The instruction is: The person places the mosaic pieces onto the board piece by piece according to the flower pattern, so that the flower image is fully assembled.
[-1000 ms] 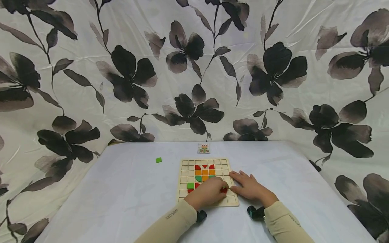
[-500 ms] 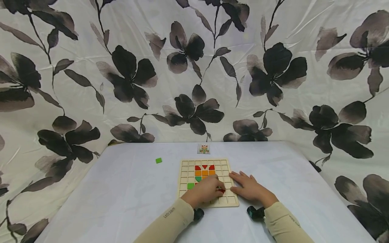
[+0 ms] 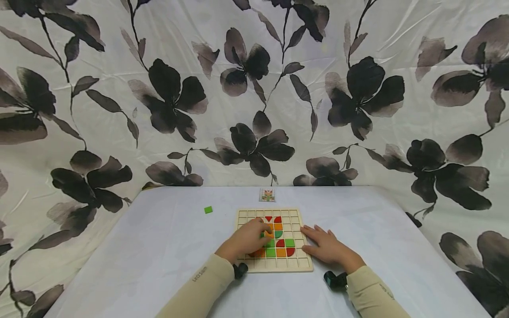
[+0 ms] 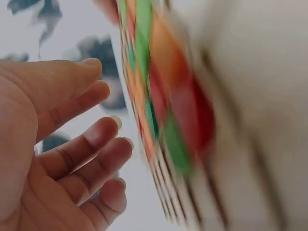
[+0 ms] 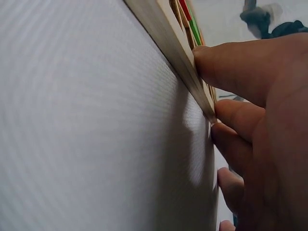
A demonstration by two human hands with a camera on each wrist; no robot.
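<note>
A square wooden grid board (image 3: 301, 263) lies on the white table, with red, orange and green tiles set in its middle cells. My left hand (image 3: 245, 239) is over the board's left half and hides some tiles there. In the left wrist view its fingers are loosely bent, with nothing between thumb and fingertips; the board there is blurred. To the right, my right hand (image 3: 329, 245) touches the board's right edge with thumb and fingertips, fingers spread. A red rounded tile (image 3: 290, 252) sits at the lower right of the pattern, below a green square tile (image 3: 290, 243).
A loose green square tile (image 3: 208, 210) lies on the table (image 3: 167, 238) left of the board. Behind the board is a small picture card (image 3: 267, 195) with a similar pattern. A floral cloth (image 3: 254, 88) hangs beyond the table's far edge.
My left hand has left the red rounded tile at the lower right and moved left across the board, uncovering the tiles on that side. My right hand stays at the board's edge.
</note>
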